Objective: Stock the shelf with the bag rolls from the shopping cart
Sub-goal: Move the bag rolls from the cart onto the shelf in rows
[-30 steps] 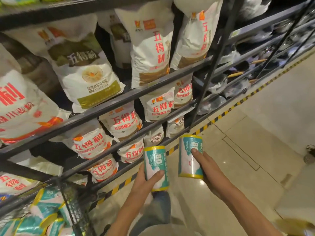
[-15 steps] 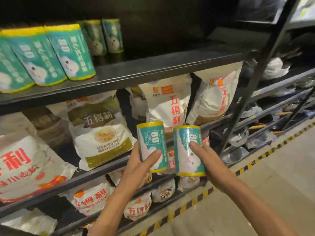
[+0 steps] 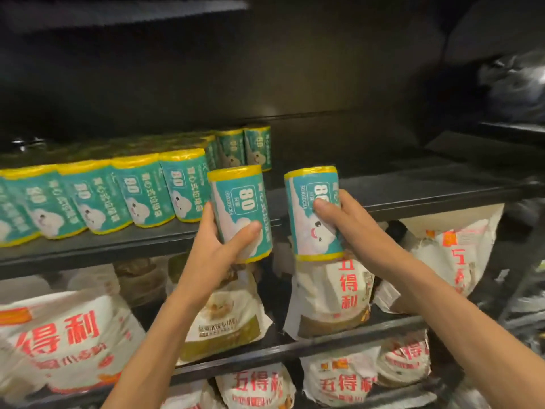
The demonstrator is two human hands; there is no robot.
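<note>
- Left hand (image 3: 219, 246) grips one roll (image 3: 240, 211) around its lower half, thumb across the label; roll upright, tipped slightly right, held in front of the shelf (image 3: 413, 196) lip.
- Right hand (image 3: 351, 228) grips a second roll (image 3: 314, 212) from the right side, fingers curled over its label; also upright, its base below lip level.
- Both rolls hang in the air just short of the shelf, near each other but apart. Cart not in view.
- Step in hand, as I judge it: setting both down. Raise each base above the lip first, then push in and stand them on end, labels forward, to match the row.
- Front row (image 3: 97, 196) stands along the shelf edge to the left of the lip's bare stretch; its last roll sits just left of the left-hand roll. Seat that one snug beside it, without knocking the neighbour.
- Back rolls (image 3: 244, 147) stand deeper in, behind the row's right end.
- Right of the row the shelf is bare and dark through to the back wall: plenty of room for the right-hand roll.
- Shelf above leaves good headroom.
- Flour bags (image 3: 330, 293) fill the shelves below the lip, under both forearms.
</note>
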